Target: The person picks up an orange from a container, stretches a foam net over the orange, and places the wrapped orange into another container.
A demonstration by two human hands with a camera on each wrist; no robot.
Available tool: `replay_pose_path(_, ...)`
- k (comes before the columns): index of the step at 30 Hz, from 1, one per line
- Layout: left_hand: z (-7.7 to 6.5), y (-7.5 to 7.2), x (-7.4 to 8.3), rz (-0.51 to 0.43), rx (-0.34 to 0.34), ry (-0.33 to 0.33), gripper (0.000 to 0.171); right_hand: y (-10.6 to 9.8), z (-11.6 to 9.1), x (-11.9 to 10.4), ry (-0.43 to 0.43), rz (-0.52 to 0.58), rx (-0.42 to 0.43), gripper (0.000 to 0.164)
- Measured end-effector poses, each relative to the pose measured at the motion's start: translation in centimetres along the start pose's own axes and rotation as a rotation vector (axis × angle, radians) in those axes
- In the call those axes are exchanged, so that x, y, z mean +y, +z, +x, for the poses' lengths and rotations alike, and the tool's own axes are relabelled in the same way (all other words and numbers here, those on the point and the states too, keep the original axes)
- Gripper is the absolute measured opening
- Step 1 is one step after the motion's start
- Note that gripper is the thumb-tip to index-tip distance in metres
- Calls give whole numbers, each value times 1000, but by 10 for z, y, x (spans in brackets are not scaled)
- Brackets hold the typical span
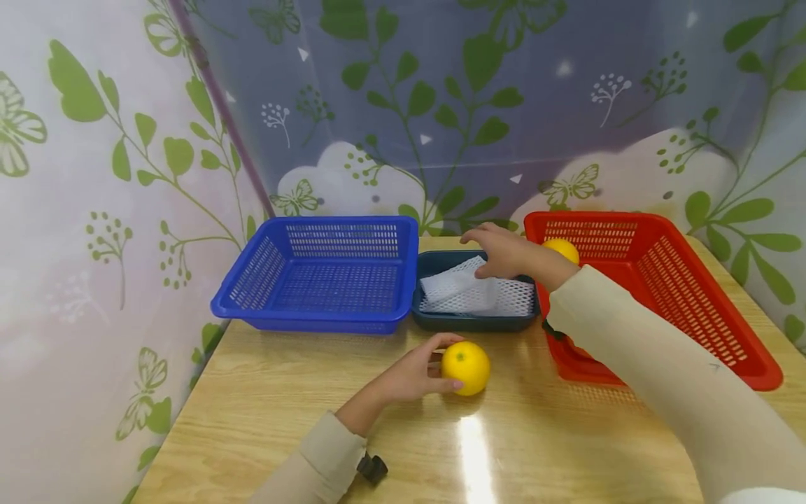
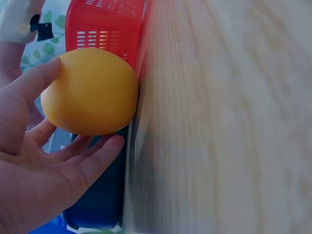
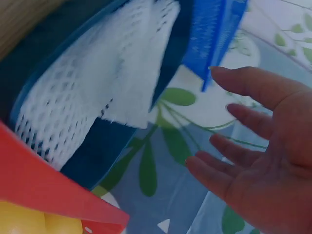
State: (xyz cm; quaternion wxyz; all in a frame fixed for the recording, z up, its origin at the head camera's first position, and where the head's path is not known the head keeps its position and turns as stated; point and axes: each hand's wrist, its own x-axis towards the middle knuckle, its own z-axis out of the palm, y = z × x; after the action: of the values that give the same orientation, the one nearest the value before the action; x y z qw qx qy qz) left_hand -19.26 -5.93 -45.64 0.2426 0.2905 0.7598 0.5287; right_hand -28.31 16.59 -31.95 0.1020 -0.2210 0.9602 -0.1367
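A yellow-orange orange (image 1: pixel 466 367) sits on the wooden table, and my left hand (image 1: pixel 409 372) holds it from the left side. In the left wrist view the thumb lies on one side of the orange (image 2: pixel 95 92) and the fingers on the other. My right hand (image 1: pixel 506 253) is over the dark teal tray (image 1: pixel 475 323), its fingers spread and holding nothing. White foam net sleeves (image 1: pixel 462 292) lie inside that tray. In the right wrist view the right hand (image 3: pixel 273 156) is apart from the net sleeves (image 3: pixel 97 73).
To the left stands a blue slotted basket (image 1: pixel 321 325) with nothing seen in it. On the right a red slotted basket (image 1: pixel 699 287) holds oranges (image 1: pixel 564 250), partly hidden by the right arm. A patterned curtain (image 1: pixel 403 119) hangs behind the table (image 1: pixel 264 406).
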Motion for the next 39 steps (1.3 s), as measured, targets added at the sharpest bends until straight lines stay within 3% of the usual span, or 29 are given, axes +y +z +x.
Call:
replay_pose_path(5, -1, 0, -1, 6, 8, 6, 60, 8, 20, 1, 12, -65, -82, 53)
replay_pose_path(13, -1, -1, 2, 42, 7, 29, 60, 16, 28, -4, 138, -98, -170, 53)
replay_pose_path(20, -3, -1, 5, 46, 5, 21, 61, 26, 37, -2, 124, -147, -199, 38)
replay_pose_path(30, -2, -1, 5, 38, 2, 27, 61, 34, 39, 2, 63, -216, -153, 14)
replay_pose_path(39, -3, -1, 5, 37, 4, 27, 61, 31, 38, 4, 47, -184, -70, 13)
